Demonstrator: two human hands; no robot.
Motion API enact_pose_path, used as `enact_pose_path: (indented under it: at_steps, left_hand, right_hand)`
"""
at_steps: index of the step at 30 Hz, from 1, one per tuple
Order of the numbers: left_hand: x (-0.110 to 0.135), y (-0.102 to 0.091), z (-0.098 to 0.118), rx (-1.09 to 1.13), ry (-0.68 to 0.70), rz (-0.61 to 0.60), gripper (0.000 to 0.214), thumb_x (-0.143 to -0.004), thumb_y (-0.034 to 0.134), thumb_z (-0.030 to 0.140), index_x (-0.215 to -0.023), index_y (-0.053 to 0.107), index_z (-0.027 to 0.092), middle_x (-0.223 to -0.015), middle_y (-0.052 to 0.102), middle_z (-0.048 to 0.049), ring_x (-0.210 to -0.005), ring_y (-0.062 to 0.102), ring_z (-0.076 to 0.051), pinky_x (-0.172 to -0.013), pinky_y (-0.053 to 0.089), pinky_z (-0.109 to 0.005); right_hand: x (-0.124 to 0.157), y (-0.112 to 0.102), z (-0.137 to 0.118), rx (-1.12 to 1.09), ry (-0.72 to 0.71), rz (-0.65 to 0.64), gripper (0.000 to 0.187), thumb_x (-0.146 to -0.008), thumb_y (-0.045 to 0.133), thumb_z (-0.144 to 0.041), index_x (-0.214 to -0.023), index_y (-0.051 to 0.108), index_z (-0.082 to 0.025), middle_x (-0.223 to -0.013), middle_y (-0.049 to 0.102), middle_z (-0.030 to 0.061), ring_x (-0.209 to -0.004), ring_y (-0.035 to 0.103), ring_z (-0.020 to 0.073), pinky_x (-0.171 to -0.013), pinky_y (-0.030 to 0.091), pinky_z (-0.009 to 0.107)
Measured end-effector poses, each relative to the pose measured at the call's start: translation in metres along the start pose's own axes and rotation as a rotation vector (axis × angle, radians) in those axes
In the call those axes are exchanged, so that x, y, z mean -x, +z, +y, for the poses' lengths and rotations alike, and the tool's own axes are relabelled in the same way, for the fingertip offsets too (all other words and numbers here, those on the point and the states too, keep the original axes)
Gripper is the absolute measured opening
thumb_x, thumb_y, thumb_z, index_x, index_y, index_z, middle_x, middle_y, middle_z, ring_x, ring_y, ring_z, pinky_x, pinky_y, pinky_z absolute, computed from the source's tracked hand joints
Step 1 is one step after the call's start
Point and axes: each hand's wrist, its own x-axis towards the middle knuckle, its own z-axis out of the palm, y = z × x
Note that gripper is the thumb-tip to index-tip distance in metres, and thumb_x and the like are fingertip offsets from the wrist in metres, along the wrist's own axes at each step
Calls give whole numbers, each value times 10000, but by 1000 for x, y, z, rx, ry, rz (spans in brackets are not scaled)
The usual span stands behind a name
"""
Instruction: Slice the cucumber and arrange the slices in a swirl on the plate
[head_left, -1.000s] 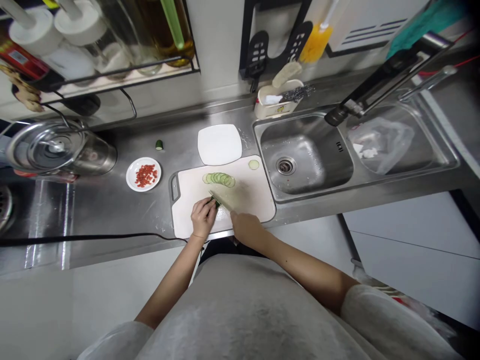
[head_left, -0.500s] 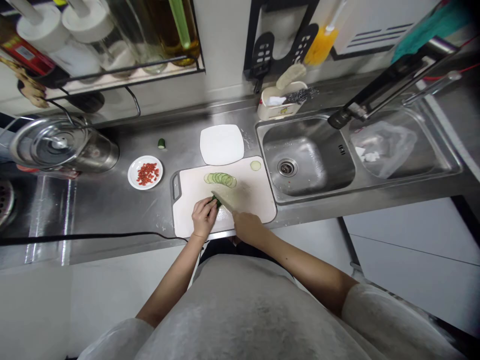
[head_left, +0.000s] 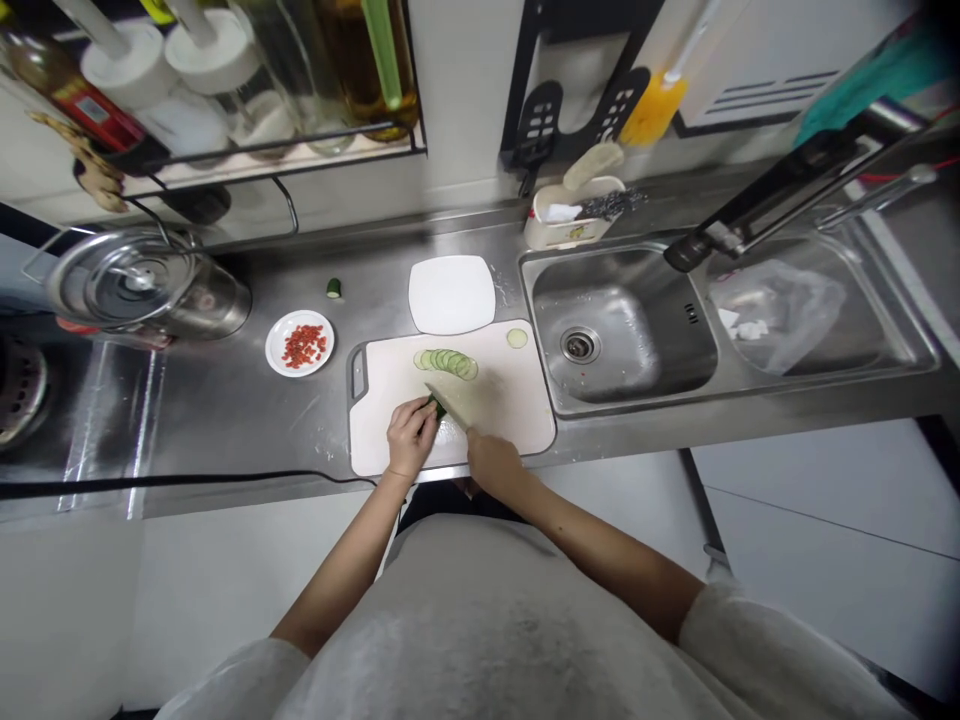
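Observation:
On the pale cutting board [head_left: 375, 440], my left hand [head_left: 411, 436] holds a dark green piece of cucumber [head_left: 440, 408], mostly covered by the fingers. My right hand [head_left: 495, 462] is wrapped round the handle of a kitchen knife [head_left: 450, 407]. Its blade slants up and left beside the cucumber's right end; whether it touches is hard to tell. Beyond the knife lies an overlapping row of cucumber slices [head_left: 448, 362]. A single round slice [head_left: 517, 338] rests in the board's far right corner.
A white square plate [head_left: 451, 293] stands behind the board. To the left are a small plate [head_left: 274, 358] of red bits, a cucumber end [head_left: 334, 288] and a steel pot [head_left: 217, 305]. The sink [head_left: 630, 345] lies right. A black cable [head_left: 187, 481] crosses the counter's front.
The whole view has shifted slightly, with things sitting a little further right. Both hands stay at the cucumber, and the knife has hardly moved relative to it.

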Motion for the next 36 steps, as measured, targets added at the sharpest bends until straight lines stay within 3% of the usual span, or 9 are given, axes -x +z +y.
enact_pose_path:
  at_steps: [10,16,20,29,36]
  left_hand:
    - [3,-8,10,-17,-83,-64,282,-888,566,314,-1144,615,207,-1143,649,-105,-1082,594,-218,-946,492,-400]
    - [8,-8,16,-162,-265,-168,511,-771,679,338,-1255,546,239,-1225,586,-114,-1139,546,-286,-965,434,-455]
    - [7,-4,19,-184,-344,-197,489,-766,651,291,-1243,551,257,-1175,614,-89,-1083,570,-277,-927,434,-427]
    - [6,-5,17,-154,-371,-170,439,-748,638,253,-1184,586,257,-1121,646,-64,-1047,582,-258,-927,422,-412]
    - [8,-17,14,-152,-449,-160,413,-741,653,274,-1150,595,255,-1127,647,-67,-1041,588,-260,-935,416,-414]
  right_hand:
    - [3,-4,3,-26,12,15,293,-959,323,-169,-1159,533,-123,-940,703,160,-927,691,251,-744,499,308]
    - [2,-10,-1,-12,22,-17,305,-956,332,-181,-1185,523,-119,-1012,693,169,-1004,668,240,-791,482,304]
    - [1,-11,-2,19,19,-8,317,-936,337,-142,-1195,517,-112,-1018,691,168,-1032,659,236,-802,480,307]
    - [2,-10,-8,57,47,7,282,-911,383,-129,-1163,509,-125,-978,693,161,-992,673,250,-758,476,317]
    - [3,-12,-10,54,54,4,277,-915,369,-116,-1157,503,-129,-983,691,154,-987,672,248,-748,471,317]
